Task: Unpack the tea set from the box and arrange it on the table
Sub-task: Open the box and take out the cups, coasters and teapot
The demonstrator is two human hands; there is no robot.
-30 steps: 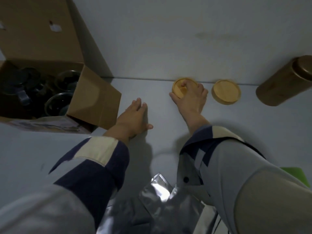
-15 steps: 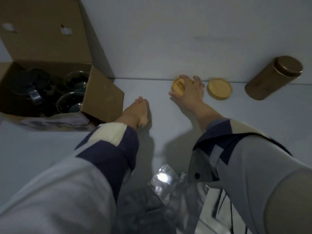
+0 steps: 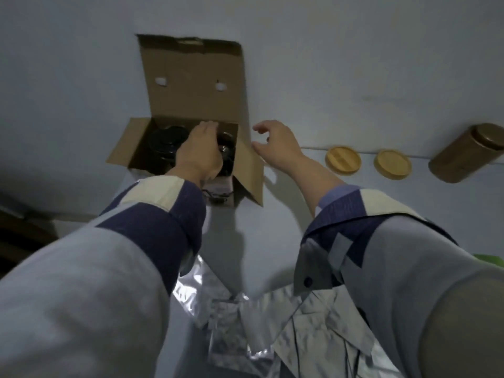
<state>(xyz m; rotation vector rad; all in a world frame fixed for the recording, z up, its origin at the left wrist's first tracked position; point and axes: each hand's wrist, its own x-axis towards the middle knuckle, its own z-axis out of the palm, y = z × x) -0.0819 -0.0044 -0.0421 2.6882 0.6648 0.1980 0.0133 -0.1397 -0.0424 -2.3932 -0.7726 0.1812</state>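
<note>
An open cardboard box (image 3: 191, 85) stands on the pale table (image 3: 272, 214) against the wall, its lid flap raised. Inside it are a dark teapot (image 3: 166, 141) and a dark glass cup (image 3: 227, 148). My left hand (image 3: 199, 154) reaches down into the box between them; its fingertips are hidden, so a grip cannot be told. My right hand (image 3: 272, 143) hovers with fingers spread, just right of the box's side flap, holding nothing. Two round wooden coasters (image 3: 343, 160) (image 3: 392, 164) lie side by side on the table at the wall.
A bronze cylindrical canister (image 3: 463, 156) stands right of the coasters. Crumpled silver foil bags (image 3: 234, 323) lie at the near edge between my arms. A green object (image 3: 491, 260) peeks out at the far right. A dark area (image 3: 16, 227) lies beyond the table's left edge.
My right hand has let go of the left coaster and moved left toward the box. My left hand has lifted off the table and gone into the box. The view has swung left.
</note>
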